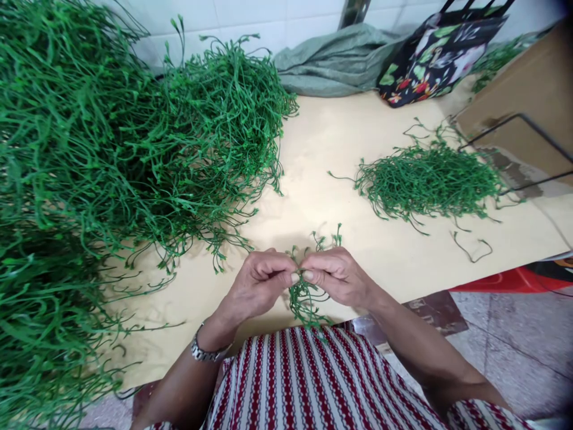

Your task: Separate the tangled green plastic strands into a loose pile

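My left hand (268,278), with a metal watch on its wrist, and my right hand (335,275) meet at the table's near edge. Thumb and forefinger of each are pinched together, tip to tip, on a small bunch of thin green stems (307,301). These stems look like artificial plant pieces with little buds at their ends. The bunch hangs below my fingertips toward my striped top, and a few budded ends poke up behind the fingers. Exactly which stem each hand grips is hidden by the fingers.
A large heap of green stems (134,137) covers the table's left side. A smaller pile (434,179) lies at the right, beside a black wire frame (521,116) and a cardboard box (523,95). A grey-green sack (335,63) and a floral bag (439,60) stand along the tiled wall.
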A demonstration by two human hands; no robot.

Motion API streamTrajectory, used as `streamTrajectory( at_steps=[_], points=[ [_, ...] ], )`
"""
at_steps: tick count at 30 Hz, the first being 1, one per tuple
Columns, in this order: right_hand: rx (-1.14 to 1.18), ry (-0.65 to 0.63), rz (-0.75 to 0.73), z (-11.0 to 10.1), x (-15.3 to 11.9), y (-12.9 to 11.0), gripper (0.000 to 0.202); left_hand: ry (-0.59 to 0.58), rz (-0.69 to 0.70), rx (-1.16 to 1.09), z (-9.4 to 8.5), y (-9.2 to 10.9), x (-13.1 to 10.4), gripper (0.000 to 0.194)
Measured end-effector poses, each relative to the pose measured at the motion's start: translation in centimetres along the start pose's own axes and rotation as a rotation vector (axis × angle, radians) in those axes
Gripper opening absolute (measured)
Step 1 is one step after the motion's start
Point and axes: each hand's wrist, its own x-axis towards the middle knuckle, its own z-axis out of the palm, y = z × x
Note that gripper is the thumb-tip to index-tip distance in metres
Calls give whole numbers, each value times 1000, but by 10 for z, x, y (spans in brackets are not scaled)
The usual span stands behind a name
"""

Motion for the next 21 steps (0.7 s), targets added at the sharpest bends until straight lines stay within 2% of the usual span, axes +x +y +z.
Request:
streamTrajectory(
  at_steps=[7, 10, 13, 17, 19, 21],
  points=[
    [328, 20, 103, 7, -3, 3, 26, 42, -122, -319, 2, 1, -1, 25],
    [324, 32, 115, 7, -3, 3, 26, 33, -146, -338, 1, 0, -2, 26],
    [49, 96, 46, 8, -1, -1, 22, -21, -165, -171, -3, 4, 0, 29],
    [-312, 93, -67, 10, 0, -7, 20, -78, -75, 209, -8, 12, 2, 26],
    [-321, 39, -51, 9, -1, -8, 21, -124, -3, 319, -10, 13, 2, 30],
    [-216, -39, -5, 6, -1, -8, 23, -198, 67, 347, -12, 14, 2, 33]
  ],
)
